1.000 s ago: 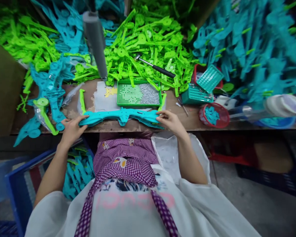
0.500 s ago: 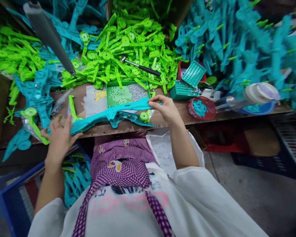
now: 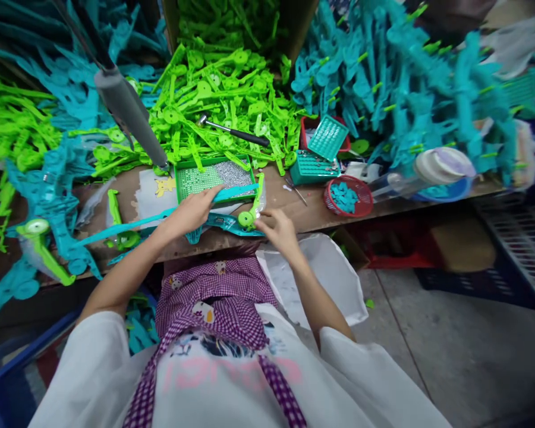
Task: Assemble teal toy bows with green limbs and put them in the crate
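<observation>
A long teal plastic part (image 3: pixel 129 224) lies across the front of the bench, its right end meeting a lime-green plastic arm (image 3: pixel 261 196) with a round disc. My left hand (image 3: pixel 194 211) is closed over the teal part near its middle, hiding a stretch of it. At the green arm's lower right edge, my right hand (image 3: pixel 279 230) pinches with thumb and fingertips beside the disc. Another green arm (image 3: pixel 113 208) lies by the teal part's left portion. Just behind my left hand is a green tray (image 3: pixel 177 187) of small silvery pieces.
A grey powered screwdriver (image 3: pixel 134 116) hangs at upper left. The hammer (image 3: pixel 236 134) rests on heaped green parts (image 3: pixel 218 89). Teal parts (image 3: pixel 396 77) are piled at right. A red basket (image 3: pixel 363 199) with teal pieces and a teal basket (image 3: pixel 312 172) stand on the bench.
My left hand has moved right, from the teal part's left end to its middle. My right hand has gone from the teal tip down to the green arm, which now shows over that tip.
</observation>
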`<state>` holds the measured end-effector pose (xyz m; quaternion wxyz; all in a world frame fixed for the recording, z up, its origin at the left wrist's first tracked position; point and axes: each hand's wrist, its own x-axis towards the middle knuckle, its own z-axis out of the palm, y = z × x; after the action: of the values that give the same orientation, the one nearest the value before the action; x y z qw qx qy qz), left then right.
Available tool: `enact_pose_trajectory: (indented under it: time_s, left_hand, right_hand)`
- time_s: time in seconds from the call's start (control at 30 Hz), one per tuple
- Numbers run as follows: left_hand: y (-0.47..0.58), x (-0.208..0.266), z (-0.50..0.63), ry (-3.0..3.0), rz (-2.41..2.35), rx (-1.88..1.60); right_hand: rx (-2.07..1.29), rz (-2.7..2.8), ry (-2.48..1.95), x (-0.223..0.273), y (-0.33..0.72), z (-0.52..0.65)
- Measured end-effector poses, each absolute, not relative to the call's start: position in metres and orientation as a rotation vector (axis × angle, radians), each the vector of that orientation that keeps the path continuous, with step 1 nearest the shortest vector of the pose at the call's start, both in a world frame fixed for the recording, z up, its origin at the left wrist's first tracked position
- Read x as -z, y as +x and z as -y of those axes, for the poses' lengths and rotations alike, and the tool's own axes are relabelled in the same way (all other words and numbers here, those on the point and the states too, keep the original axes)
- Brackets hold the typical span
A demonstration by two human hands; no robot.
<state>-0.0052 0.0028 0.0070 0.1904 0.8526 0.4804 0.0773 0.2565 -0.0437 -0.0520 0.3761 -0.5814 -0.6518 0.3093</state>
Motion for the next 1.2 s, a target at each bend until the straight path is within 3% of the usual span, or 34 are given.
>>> enact_pose_trajectory:
  time_s: [0.23,0.5,1.03,1.1,1.2]
  left_hand:
    - [-0.008,-0.008,-0.015,2.294,-1.323,-0.184]
    - [-0.012,-0.009,-0.022,2.238,-1.271,-0.248]
    - [-0.015,0.003,-0.022,2.202,-1.281,-0.356]
    - [-0.016,0.002,-0.021,2.203,-1.282,-0.341]
    - [-0.016,0.000,-0.019,2.201,-1.290,-0.315]
  right_hand:
    - [-0.503,1.736,-1.623,0.081,0.233,0.074]
    - [-0.970,1.324,-1.254,0.045,0.197,0.032]
    - [-1.553,0.846,-1.054,0.042,0.166,0.007]
    - [-1.553,0.870,-1.063,0.046,0.166,0.006]
    - [-1.301,0.993,-1.110,0.053,0.165,0.003]
